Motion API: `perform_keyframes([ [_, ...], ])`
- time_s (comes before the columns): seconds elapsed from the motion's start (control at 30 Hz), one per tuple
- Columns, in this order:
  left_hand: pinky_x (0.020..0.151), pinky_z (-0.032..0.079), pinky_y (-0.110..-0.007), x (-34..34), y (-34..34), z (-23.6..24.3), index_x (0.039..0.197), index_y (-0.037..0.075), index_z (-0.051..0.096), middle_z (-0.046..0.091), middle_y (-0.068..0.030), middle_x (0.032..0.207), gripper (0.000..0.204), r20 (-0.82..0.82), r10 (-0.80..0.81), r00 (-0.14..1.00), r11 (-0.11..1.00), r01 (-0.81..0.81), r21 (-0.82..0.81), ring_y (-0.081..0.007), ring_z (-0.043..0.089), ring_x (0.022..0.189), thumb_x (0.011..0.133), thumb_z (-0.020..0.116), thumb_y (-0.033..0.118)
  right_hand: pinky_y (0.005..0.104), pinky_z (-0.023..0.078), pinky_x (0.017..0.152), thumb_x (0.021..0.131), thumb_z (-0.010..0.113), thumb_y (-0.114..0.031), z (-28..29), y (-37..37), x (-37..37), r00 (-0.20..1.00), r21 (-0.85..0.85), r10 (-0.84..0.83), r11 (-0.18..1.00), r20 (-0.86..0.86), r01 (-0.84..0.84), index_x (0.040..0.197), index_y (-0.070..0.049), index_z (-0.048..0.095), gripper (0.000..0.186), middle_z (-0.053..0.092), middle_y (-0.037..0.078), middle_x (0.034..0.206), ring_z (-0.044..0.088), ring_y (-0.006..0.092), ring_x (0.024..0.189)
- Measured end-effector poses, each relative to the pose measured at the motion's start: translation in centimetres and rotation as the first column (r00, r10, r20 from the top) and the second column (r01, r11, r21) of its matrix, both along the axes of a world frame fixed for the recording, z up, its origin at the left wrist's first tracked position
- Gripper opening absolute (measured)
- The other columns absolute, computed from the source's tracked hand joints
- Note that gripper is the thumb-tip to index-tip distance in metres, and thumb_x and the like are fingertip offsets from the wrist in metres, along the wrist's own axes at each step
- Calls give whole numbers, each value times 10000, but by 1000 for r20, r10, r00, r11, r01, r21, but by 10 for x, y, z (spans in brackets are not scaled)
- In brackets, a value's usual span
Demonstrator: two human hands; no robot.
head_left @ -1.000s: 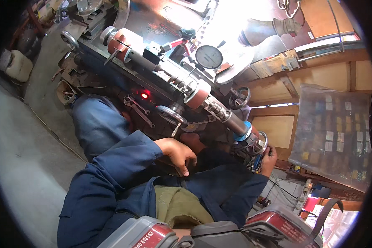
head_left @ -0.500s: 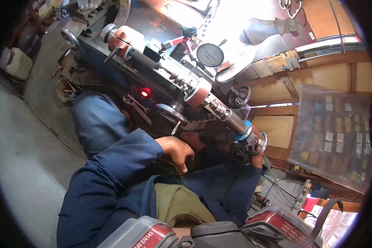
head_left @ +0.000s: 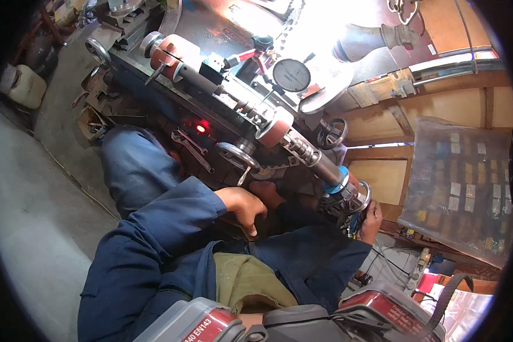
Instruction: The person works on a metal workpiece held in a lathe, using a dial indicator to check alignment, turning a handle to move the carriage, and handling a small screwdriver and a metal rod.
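Observation:
On the right, my right hand (head_left: 372, 223) has its fingers closed at the rim of a small metal handwheel (head_left: 363, 198). That wheel sits at the near right end of a long, lathe-like machine (head_left: 322, 165) with a blue collar. My left hand (head_left: 246, 210) hangs loosely over my lap, fingers slightly bent and apart, holding nothing I can see. A larger handwheel with a crank handle (head_left: 237, 158) stands just beyond it. Over the machine's spindle is a round dial indicator (head_left: 291, 75) on a red-jointed arm (head_left: 245, 57).
Two wrenches (head_left: 192, 149) lie below the machine, near a glowing red light (head_left: 200, 129). Another handwheel (head_left: 332, 133) sits behind. A plastic sheet with small packets (head_left: 459, 188) hangs at right. A whitish jug (head_left: 28, 87) stands at far left; cables (head_left: 385, 256) run at lower right.
My right hand has moved right and slightly outward around the handwheel, coming into fuller view. My left hand has stayed in place.

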State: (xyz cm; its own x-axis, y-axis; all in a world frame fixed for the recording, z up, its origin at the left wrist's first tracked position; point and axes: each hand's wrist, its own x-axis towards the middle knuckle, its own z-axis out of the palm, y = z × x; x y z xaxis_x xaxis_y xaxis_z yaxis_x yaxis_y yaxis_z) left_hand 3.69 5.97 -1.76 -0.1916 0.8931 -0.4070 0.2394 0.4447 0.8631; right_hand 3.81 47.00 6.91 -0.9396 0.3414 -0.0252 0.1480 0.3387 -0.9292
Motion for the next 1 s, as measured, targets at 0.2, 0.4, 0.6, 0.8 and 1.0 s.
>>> perform_keyframes([
  [0.2,878,485,-412,1,2,-5,1365,21,460,654,-174,1148,746,-36,-1,999,1000,2,16,-330,616,1087,768,757,353,261,457,808,984,548,-293,-28,25,-50,990,-80,114,991,86,-107,1042,17,628,326,640,58,991,586,133,912],
  [0.4,888,483,-414,-1,-1,2,1360,22,463,637,-176,1188,744,2,-9,1000,1000,9,-2,-334,606,1107,764,755,360,264,459,818,978,551,-285,-62,35,-36,956,50,218,971,199,-232,1055,28,632,332,649,64,995,597,140,924],
  [0.6,896,478,-407,2,-1,0,1350,24,474,637,-179,1184,732,-24,1,1000,1000,-1,2,-330,603,1113,763,758,357,272,461,832,976,540,-260,-19,16,22,959,329,145,918,244,-222,1073,36,634,326,658,71,1000,608,152,932],
  [0.8,851,486,-397,2,-3,10,1292,30,523,674,-156,1091,619,-1,61,998,990,-60,131,-313,631,1043,781,758,289,300,470,828,970,520,-219,-3,23,-32,991,188,74,978,116,-95,1100,16,641,294,667,81,1026,604,165,933],
  [1.0,650,492,-306,-3,-9,37,1020,15,594,682,-97,837,252,201,647,736,458,-585,669,-185,652,741,832,719,127,296,473,773,941,566,-220,-46,59,-3,906,389,284,832,313,-395,1047,3,651,261,671,70,968,595,139,867],
])
